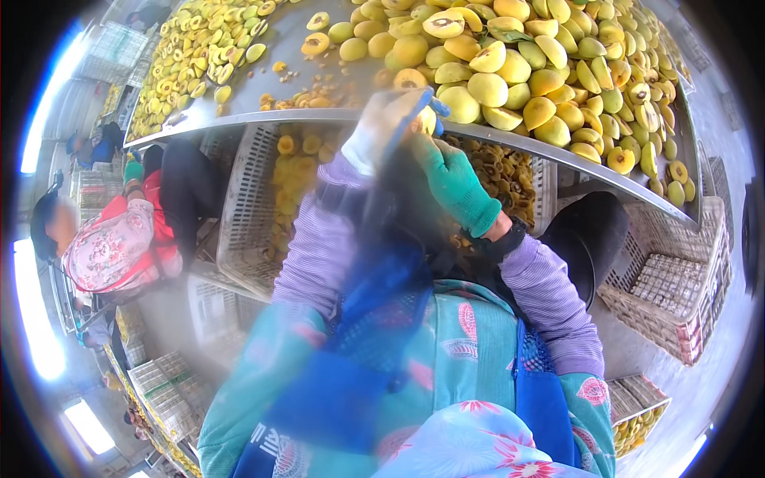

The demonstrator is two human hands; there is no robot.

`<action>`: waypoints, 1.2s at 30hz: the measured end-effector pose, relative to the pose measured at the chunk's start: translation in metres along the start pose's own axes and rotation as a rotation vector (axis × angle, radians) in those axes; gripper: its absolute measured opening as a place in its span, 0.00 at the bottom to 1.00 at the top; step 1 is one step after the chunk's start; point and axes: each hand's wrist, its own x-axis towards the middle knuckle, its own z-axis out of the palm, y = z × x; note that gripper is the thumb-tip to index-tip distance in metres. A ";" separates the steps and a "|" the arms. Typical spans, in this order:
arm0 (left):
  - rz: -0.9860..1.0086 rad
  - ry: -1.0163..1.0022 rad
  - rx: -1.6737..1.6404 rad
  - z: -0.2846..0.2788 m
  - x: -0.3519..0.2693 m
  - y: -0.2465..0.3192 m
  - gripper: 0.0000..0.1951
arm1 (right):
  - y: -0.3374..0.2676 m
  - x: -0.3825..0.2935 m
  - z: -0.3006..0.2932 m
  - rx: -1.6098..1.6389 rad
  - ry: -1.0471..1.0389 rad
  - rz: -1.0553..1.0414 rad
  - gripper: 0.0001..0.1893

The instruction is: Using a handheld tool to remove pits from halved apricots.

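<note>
Both of my gloved hands meet at the near edge of a metal table [209, 123]. A green knit glove covers my right hand [457, 179], whose fingertips are on a yellow fruit piece [427, 119]. My left hand [382, 128], in a pale glove with blue on the fingers, touches the same piece from the other side; blur hides its exact hold and any tool. Halved yellow stone fruits [538, 89] are heaped beyond my right hand. Cut halves [191, 54] with open centres lie at the far left. Small orange scraps [305, 98] lie near the edge.
Below the table edge, a plastic crate [248, 203] holds yellow halves, and another crate [544, 191] holds brownish pieces. A white crate [663, 275] stands at the right. A co-worker [119, 239] in a floral top sits at the left. Stacked crates [170, 388] are at lower left.
</note>
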 end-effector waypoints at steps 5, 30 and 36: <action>0.071 0.362 0.282 0.028 -0.016 -0.002 0.09 | 0.019 -0.004 0.011 -0.349 0.063 -0.408 0.23; -0.564 -0.318 0.772 -0.001 0.051 -0.068 0.22 | 0.003 -0.030 -0.012 0.472 0.171 0.359 0.14; -0.698 0.274 -0.454 -0.009 0.030 -0.001 0.21 | -0.016 -0.005 -0.016 -0.224 0.282 -0.071 0.13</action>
